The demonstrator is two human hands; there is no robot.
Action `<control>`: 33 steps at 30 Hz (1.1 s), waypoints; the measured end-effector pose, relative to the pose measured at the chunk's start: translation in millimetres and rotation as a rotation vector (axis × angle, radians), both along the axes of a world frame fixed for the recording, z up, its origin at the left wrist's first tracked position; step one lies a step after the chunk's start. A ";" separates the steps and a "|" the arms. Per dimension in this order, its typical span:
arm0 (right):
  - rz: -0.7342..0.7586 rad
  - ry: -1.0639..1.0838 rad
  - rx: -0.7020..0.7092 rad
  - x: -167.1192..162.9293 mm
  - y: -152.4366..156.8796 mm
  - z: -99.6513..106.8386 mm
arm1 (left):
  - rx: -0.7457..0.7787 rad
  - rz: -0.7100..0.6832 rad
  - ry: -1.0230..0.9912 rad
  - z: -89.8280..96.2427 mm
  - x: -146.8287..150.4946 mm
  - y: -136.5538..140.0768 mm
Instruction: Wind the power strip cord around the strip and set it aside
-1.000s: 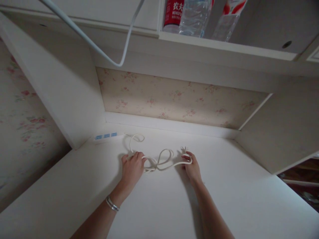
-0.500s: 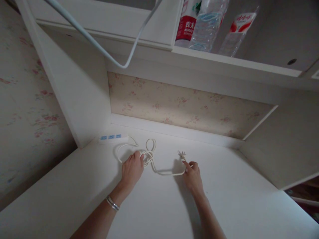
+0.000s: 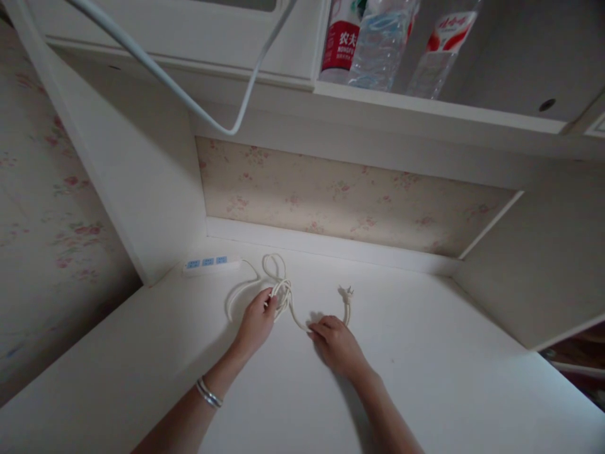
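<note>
A white power strip [image 3: 212,267] with blue socket faces lies at the back left of the white desk. Its cream cord [image 3: 283,291] runs into a loose, tangled bundle of loops. My left hand [image 3: 258,316] has its fingers closed on the left side of that bundle. To its right, my right hand [image 3: 333,340] pinches the single length of cord leading out of the tangle. Beyond the right hand the cord bends up to the plug [image 3: 346,294], whose metal prongs point toward the wall. A silver bracelet circles my left wrist.
Above the desk [image 3: 283,410] runs a shelf [image 3: 435,108] with several plastic bottles [image 3: 378,47]. A pale bent metal rod [image 3: 189,101] hangs across the upper left. Side panels [image 3: 137,157] flank the desk, and floral wallpaper [image 3: 350,195] covers the back.
My right hand has slid left along the cord, away from the plug, toward the bundle. The upper loop has shifted left and the plug stands apart from the hand. The view has tilted slightly.
</note>
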State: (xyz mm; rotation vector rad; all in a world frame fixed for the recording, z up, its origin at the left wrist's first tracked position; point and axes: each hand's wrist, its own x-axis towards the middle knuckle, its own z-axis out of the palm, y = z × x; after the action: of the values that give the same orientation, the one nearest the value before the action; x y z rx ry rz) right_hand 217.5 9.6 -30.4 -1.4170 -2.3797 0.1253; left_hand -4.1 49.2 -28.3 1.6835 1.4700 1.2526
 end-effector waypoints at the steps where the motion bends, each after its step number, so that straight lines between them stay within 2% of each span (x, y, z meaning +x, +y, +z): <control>1: -0.025 -0.007 0.018 0.4 1.0 -2.3 | -0.006 -0.025 -0.046 -1.3 2.4 -0.2; 4: -0.140 0.031 0.080 4.1 5.2 -8.6 | -0.068 -0.053 -0.197 -3.7 8.4 -1.3; 9: -0.355 0.221 0.242 13.1 13.8 -11.2 | -0.250 -0.055 -0.437 0.4 11.9 -3.7; 14: -0.350 0.479 0.338 14.9 15.2 -5.7 | -0.349 -0.073 -0.505 3.0 11.7 -4.5; 19: -0.356 0.751 0.380 11.6 9.5 5.5 | -0.352 -0.092 -0.422 -2.1 14.3 -3.8; 23: -0.328 0.847 0.305 3.8 5.1 8.6 | -0.312 -0.116 -0.407 -4.5 14.4 -3.2; 26: -0.244 0.836 0.207 -5.1 2.8 5.0 | -0.307 -0.108 -0.427 -2.6 13.6 -3.6; 30: -0.098 0.738 0.081 -14.0 0.5 0.5 | -0.320 -0.122 -0.461 -0.3 14.6 -4.7; 33: -0.008 0.612 0.068 -14.9 -0.1 0.7 | -0.314 -0.139 -0.458 -3.6 16.5 -4.5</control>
State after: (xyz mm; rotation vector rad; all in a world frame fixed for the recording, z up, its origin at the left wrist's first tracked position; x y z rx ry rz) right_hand 202.6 9.5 -29.8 -1.1455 -1.8538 0.4079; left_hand 12.4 44.7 -31.9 1.1748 1.1766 1.1634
